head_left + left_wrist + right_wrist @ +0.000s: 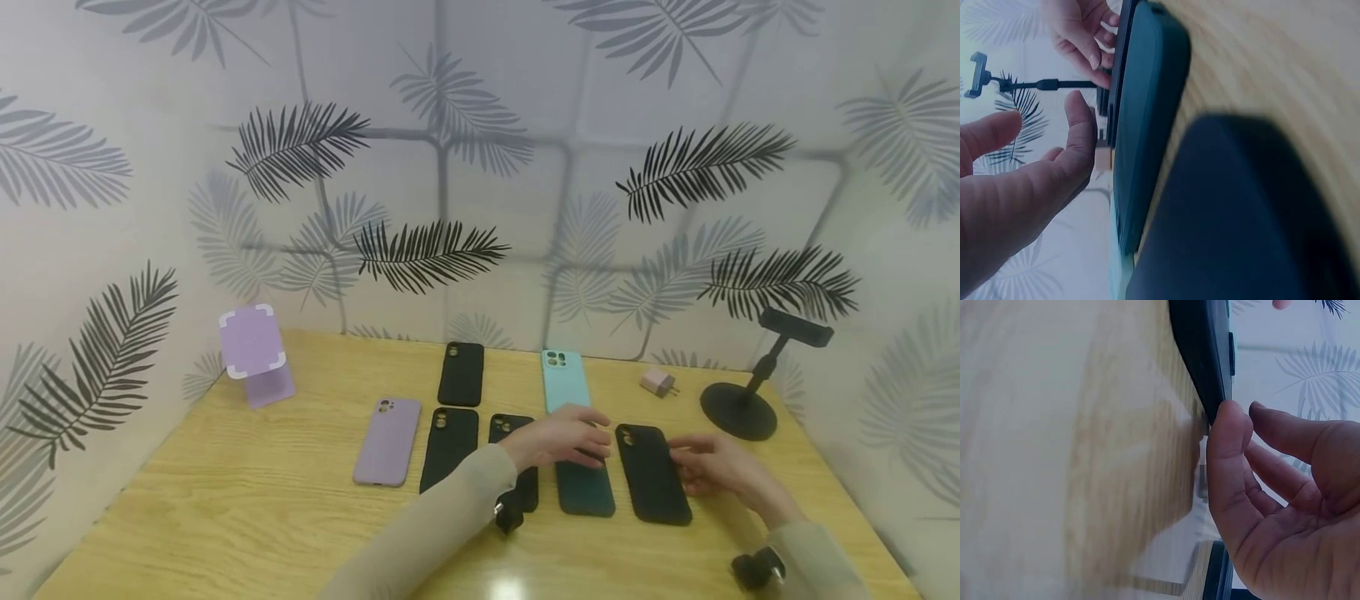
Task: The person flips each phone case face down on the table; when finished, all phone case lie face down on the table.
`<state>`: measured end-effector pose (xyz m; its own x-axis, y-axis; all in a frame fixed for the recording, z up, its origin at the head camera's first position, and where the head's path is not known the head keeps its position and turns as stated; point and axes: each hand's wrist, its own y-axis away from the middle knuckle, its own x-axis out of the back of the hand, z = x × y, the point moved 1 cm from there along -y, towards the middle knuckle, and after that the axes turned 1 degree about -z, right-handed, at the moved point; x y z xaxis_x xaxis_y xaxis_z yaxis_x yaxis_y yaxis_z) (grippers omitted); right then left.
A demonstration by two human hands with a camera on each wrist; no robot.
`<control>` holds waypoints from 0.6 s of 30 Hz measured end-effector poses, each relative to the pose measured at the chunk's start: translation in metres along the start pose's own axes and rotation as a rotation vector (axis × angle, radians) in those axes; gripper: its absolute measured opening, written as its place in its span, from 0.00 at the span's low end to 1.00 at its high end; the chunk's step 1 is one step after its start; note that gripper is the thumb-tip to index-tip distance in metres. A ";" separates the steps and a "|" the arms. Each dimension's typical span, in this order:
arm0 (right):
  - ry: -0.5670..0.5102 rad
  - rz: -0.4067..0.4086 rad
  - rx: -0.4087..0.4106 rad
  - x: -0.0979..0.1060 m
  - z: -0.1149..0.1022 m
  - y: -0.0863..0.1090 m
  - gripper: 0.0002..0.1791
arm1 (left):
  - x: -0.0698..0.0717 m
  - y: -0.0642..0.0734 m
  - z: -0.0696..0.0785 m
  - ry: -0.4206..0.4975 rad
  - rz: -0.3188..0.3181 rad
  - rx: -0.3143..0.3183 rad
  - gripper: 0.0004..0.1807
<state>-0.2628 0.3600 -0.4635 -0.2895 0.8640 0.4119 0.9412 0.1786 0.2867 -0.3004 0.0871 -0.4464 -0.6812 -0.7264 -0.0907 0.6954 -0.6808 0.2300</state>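
Observation:
My left hand [562, 437] hovers over a dark teal phone case [587, 493], its fingers loosely bent with nothing between them. In the left wrist view the teal case [1147, 125] lies beside those fingers. At the right edge of a black phone case [654, 479] is my right hand [716, 471]. The right wrist view shows a fingertip touching the corner of that black case [1204, 350], while the thumb stands apart from it. A mint phone case [566, 385] lies behind the teal one. Another black case [529, 492] is partly hidden by the left forearm.
Two more black cases [461, 375] and a lilac case [387, 442] lie to the left on the wooden table [225, 500]. A lilac stand [252, 342] is at the back left. A pink charger plug [657, 382] and a black phone stand [738, 411] sit at the back right.

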 end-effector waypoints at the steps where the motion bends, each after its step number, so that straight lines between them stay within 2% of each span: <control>1: 0.007 0.005 0.002 0.000 0.000 -0.001 0.29 | 0.003 0.002 0.000 -0.010 -0.008 -0.005 0.27; 5: 0.032 0.039 0.019 -0.002 -0.004 -0.002 0.28 | 0.019 0.013 0.001 -0.070 -0.030 -0.026 0.28; 9: 0.015 0.052 0.034 -0.005 -0.013 -0.004 0.29 | 0.037 0.024 0.001 -0.100 -0.023 -0.050 0.28; 18: 0.057 -0.014 0.122 -0.031 -0.042 -0.018 0.30 | 0.076 0.054 0.003 -0.146 0.010 -0.075 0.25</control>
<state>-0.2774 0.3102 -0.4454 -0.3090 0.8335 0.4581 0.9502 0.2498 0.1865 -0.3156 -0.0050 -0.4377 -0.6960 -0.7160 0.0539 0.7141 -0.6823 0.1564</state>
